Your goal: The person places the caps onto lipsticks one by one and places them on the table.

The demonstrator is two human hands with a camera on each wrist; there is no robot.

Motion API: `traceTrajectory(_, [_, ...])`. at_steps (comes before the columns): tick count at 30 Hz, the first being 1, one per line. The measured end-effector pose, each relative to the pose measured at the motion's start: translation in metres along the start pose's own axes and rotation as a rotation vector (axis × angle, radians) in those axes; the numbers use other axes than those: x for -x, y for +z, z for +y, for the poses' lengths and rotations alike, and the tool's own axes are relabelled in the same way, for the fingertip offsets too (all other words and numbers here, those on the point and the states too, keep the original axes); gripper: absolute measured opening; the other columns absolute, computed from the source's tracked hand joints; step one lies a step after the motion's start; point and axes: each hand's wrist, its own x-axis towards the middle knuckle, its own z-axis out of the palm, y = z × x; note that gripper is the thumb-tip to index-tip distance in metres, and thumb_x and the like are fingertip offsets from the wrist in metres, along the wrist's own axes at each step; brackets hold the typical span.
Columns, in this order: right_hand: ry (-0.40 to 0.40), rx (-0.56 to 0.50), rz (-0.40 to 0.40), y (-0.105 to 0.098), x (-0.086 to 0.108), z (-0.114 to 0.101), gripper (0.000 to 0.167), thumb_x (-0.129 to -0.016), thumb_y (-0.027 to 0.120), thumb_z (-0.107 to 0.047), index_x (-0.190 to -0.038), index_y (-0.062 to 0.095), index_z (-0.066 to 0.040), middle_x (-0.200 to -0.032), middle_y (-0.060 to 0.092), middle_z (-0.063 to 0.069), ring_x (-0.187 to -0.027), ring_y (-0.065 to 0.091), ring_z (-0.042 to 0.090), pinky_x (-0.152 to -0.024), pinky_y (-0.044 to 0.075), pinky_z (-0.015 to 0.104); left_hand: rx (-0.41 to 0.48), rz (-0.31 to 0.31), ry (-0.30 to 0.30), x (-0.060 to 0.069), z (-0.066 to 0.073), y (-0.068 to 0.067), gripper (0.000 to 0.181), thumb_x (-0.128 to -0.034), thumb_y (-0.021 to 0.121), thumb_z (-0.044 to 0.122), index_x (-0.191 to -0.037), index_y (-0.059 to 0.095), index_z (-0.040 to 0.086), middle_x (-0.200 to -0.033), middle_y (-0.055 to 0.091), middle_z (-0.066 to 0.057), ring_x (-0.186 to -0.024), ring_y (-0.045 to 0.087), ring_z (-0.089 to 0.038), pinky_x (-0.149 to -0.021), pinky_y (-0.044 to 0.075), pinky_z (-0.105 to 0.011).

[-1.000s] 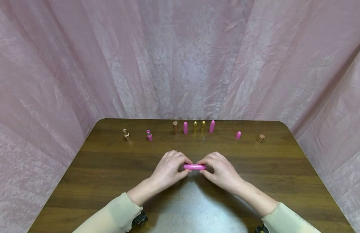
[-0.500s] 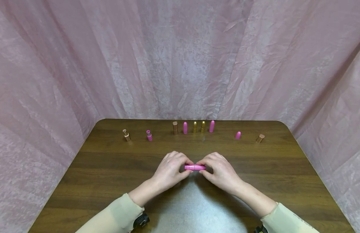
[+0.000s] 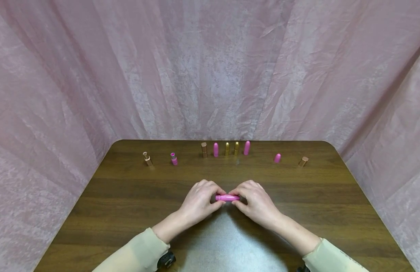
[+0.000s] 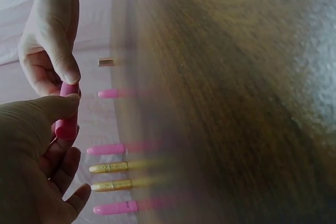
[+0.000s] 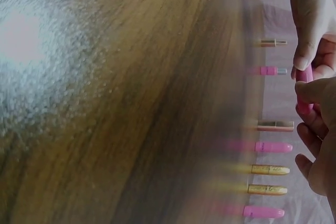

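Observation:
A shiny pink lipstick [image 3: 227, 198] lies level between my two hands, above the middle of the table, with its cap on. My left hand [image 3: 200, 200] pinches its flat-ended base between thumb and fingers. The rounded cap end is pinched by my right hand [image 3: 254, 200]. In the left wrist view the flat end of the lipstick [image 4: 65, 129] shows under the thumb, and the right wrist view shows the cap end of the lipstick [image 5: 304, 103]. Fingertips partly cover both ends.
Along the back edge of the wooden table [image 3: 128, 211] stand a rose-gold lipstick [image 3: 204, 150], gold lipsticks [image 3: 227, 149] and pink lipsticks [image 3: 247, 148]. Uncapped rose-gold [image 3: 147, 159] and pink [image 3: 174, 159] tubes stand left. A pink cap [image 3: 277, 158] and rose-gold cap [image 3: 303, 161] stand right.
Both hands have shifted slightly toward the person with the pink lipstick. They are a little closer together, and the lipstick looks slightly shorter than a second ago. The standing lipsticks stay put.

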Motion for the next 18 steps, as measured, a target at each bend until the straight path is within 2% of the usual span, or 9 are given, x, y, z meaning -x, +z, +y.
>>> traceTrajectory(6, [0.028, -0.005, -0.019, -0.001, 0.000, -0.001, 0.028, -0.077, 0.091, -0.014, -0.101, 0.078, -0.019, -0.098, 0.071, -0.010, -0.100, 0.060, 0.013, -0.090, 0.048, 0.042, -0.008, -0.026, -0.038, 0.002, -0.002, 0.001, 0.019, -0.0861, 0.084, 0.030, -0.101, 0.073, 0.026, -0.099, 0.067, 0.015, -0.096, 0.056, -0.010, -0.094, 0.045, -0.037])
traceTrajectory(10, [0.040, -0.014, -0.027, -0.002, -0.001, -0.002, 0.026, -0.080, 0.089, -0.016, -0.104, 0.078, -0.020, -0.099, 0.071, -0.011, -0.101, 0.060, 0.012, -0.091, 0.047, 0.041, -0.030, -0.022, -0.040, 0.003, -0.004, 0.003, 0.019, -0.0864, 0.083, 0.032, -0.102, 0.073, 0.026, -0.099, 0.067, 0.015, -0.098, 0.057, -0.012, -0.097, 0.045, -0.039])
traceTrajectory(18, [0.010, -0.046, -0.002, 0.001, -0.015, -0.009, 0.023, -0.085, 0.086, -0.021, -0.107, 0.078, -0.019, -0.102, 0.071, -0.010, -0.106, 0.059, 0.013, -0.095, 0.046, 0.041, -0.057, -0.012, -0.043, 0.001, -0.011, 0.004, 0.019, -0.0874, 0.082, 0.030, -0.104, 0.073, 0.023, -0.100, 0.069, 0.012, -0.097, 0.058, -0.013, -0.093, 0.046, -0.039])
